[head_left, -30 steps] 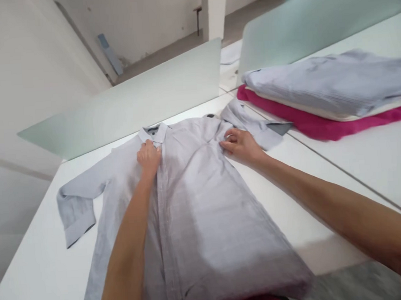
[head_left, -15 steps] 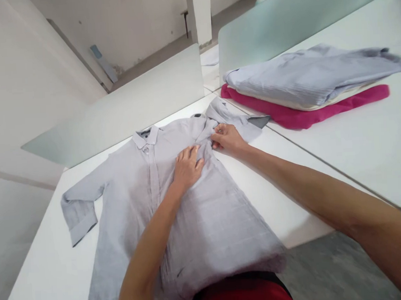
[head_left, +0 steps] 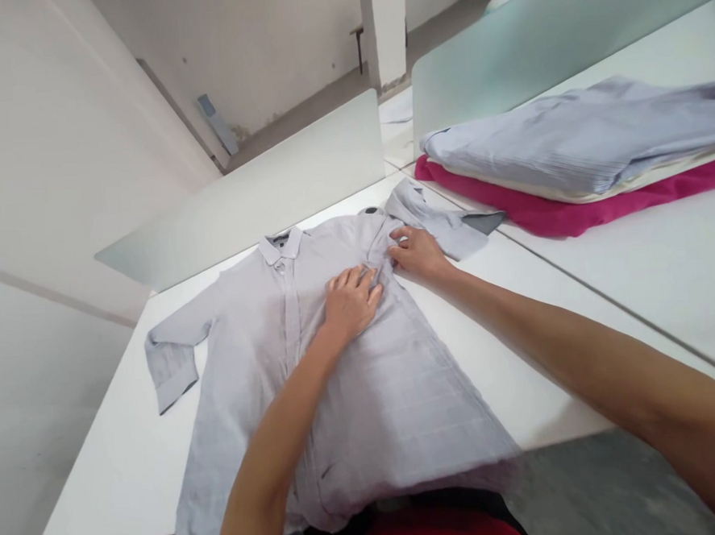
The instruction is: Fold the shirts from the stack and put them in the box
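Note:
A light grey button-up shirt [head_left: 252, 322] lies front side up on the white table, its collar toward the far edge and its hem hanging near my body. My left hand [head_left: 352, 302] rests flat on the chest of the shirt, fingers spread. At the armpit, on the right side, my right hand [head_left: 418, 252] has its thumb and fingers bent around a bit of the cloth. Beyond it the right-hand sleeve [head_left: 433, 214] lies bent and creased, with a dark inner cuff showing. The other sleeve [head_left: 177, 343] is folded down at the left.
On the adjoining table at right sits a stack with a light blue striped garment [head_left: 568, 142], a cream layer and a magenta cloth [head_left: 548, 217]. Frosted dividers [head_left: 256, 193] stand along the far edge. A small round dark-centred object [head_left: 371, 211] lies behind the shirt's shoulder.
The view has shifted, so everything sits farther right in the picture. My left hand stays flat on the shirt, and my right hand remains at the armpit with only slight finger movement.

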Available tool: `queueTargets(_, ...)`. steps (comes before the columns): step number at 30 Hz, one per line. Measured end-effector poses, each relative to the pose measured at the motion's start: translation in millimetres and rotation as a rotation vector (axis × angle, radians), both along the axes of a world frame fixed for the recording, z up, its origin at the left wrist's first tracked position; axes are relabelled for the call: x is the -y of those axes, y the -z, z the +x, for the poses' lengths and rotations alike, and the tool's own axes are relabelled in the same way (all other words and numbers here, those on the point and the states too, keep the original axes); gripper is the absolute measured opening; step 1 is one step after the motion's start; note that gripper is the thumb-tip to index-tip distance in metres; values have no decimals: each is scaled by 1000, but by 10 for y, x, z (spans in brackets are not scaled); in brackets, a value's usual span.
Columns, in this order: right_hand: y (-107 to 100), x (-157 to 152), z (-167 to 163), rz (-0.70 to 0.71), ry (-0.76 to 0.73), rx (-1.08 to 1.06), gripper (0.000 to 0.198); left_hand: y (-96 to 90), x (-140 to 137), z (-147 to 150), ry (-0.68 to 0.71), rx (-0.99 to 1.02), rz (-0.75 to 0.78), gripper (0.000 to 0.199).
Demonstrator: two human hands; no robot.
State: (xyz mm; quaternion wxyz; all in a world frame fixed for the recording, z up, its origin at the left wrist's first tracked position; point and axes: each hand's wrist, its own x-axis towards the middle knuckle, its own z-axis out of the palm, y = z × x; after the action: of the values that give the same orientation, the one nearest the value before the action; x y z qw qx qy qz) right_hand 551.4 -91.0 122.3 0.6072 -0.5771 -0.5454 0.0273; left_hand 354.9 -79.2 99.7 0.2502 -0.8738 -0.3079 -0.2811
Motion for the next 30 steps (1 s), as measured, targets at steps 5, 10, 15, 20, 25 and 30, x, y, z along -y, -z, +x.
queueTargets(5,2,26,-4,30,7,-13,42,114,138,10,0,41,35,57)
queueTargets(10,12,28,19,26,-55,-82,45,257,291,71,15,-25,-75,59)
queueTargets(15,43,18,32,61,38,-22,46,298,375,28,24,-131,-134,62)
queueTargets(20,55,6,-1,61,187,100,49,340,398,-48,77,-212,-157,62)
queueTargets(25,82,34,-97,-4,262,215,54,299,506,-123,215,-192,-228,60)
queueTargets(30,125,57,-125,-45,284,263,61,236,641,-459,269,-110,-277,55)
